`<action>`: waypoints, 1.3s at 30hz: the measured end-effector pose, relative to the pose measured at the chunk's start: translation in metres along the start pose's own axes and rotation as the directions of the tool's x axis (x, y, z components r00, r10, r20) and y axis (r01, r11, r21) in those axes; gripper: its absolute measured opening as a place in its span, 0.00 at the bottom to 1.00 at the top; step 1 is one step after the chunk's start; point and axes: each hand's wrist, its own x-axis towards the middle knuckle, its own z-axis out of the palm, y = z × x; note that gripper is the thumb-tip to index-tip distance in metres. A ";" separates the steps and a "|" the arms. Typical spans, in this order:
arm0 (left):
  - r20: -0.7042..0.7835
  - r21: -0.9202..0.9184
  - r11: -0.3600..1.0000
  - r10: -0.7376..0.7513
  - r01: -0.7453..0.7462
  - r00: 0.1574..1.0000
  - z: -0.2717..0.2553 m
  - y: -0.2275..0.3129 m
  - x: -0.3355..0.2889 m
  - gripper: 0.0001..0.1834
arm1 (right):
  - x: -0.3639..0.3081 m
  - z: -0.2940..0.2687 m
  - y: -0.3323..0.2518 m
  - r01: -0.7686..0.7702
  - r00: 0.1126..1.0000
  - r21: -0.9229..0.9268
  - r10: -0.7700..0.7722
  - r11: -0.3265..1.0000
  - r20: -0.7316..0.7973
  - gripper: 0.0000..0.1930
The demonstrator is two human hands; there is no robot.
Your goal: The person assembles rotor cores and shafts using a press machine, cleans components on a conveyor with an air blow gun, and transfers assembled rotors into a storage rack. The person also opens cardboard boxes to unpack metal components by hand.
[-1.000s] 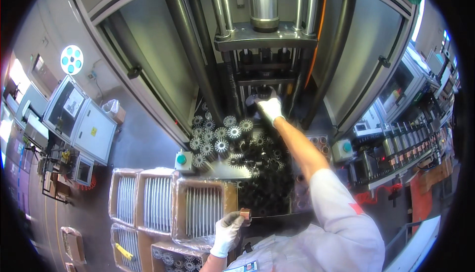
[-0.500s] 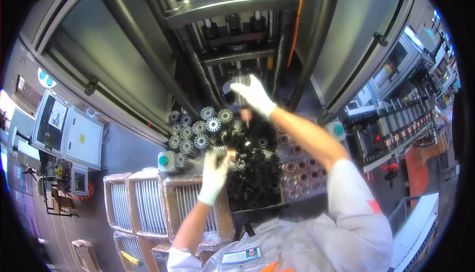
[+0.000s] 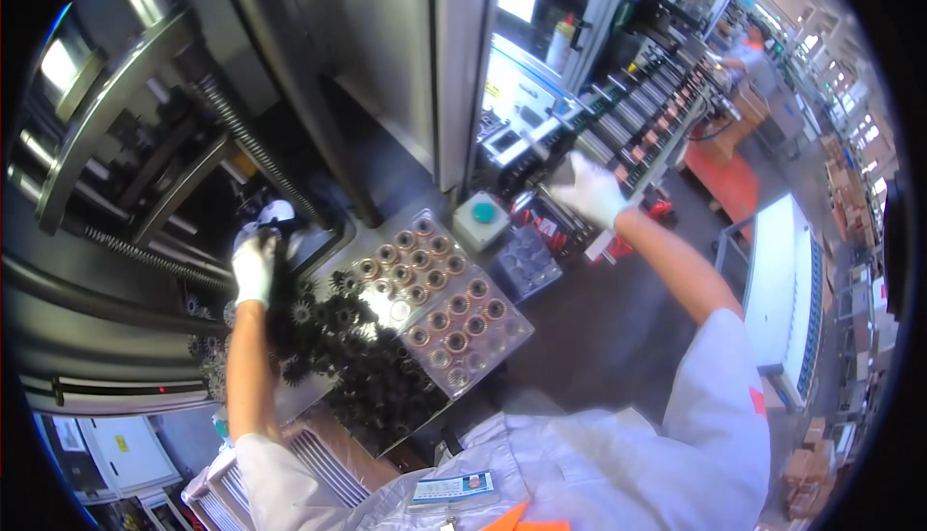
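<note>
My left hand (image 3: 255,268), in a white glove, reaches into the press (image 3: 121,121) at its lower fixture (image 3: 278,214). Its fingers are bent around a dark piece that I cannot make out. Far to the right, my gloved right hand (image 3: 591,195) is at the near end of a conveyor (image 3: 618,130). Thumb and fingers grip a grey cylindrical part (image 3: 561,180), partly hidden and blurred. Along the conveyor lie several grey cylinders with copper-coloured ends (image 3: 653,135).
Clear trays of copper rings (image 3: 456,341) stand beside a heap of black toothed parts (image 3: 372,377). A green button box (image 3: 481,217) and a small clear tray (image 3: 526,263) sit near the conveyor. Boxes of metal rods (image 3: 314,468) are lower left. A person (image 3: 748,53) stands farther back.
My view has turned right. My right hand has gone from the press to the conveyor with the grey cylindrical part. My left hand has moved from beside the toothed parts into the press.
</note>
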 end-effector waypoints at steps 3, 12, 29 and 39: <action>0.100 -0.091 0.992 -0.078 0.087 0.992 -0.005 0.013 0.012 0.13 | 0.040 -0.008 0.034 -0.117 0.992 -0.072 0.119 0.991 0.030 0.39; 0.011 0.193 0.969 -0.157 0.152 0.988 0.010 -0.008 0.000 0.25 | 0.089 0.034 0.072 -0.036 0.956 0.153 -0.011 0.988 0.295 0.49; 0.220 0.490 0.870 -0.059 -0.058 0.974 0.010 0.014 -0.030 0.23 | -0.080 0.091 -0.188 0.706 0.580 0.486 -0.814 0.515 0.021 0.22; -0.353 0.361 0.831 -0.298 0.423 0.887 -0.190 -0.027 -0.264 0.21 | -0.042 0.176 -0.330 0.904 0.363 0.163 -0.911 0.395 0.194 0.23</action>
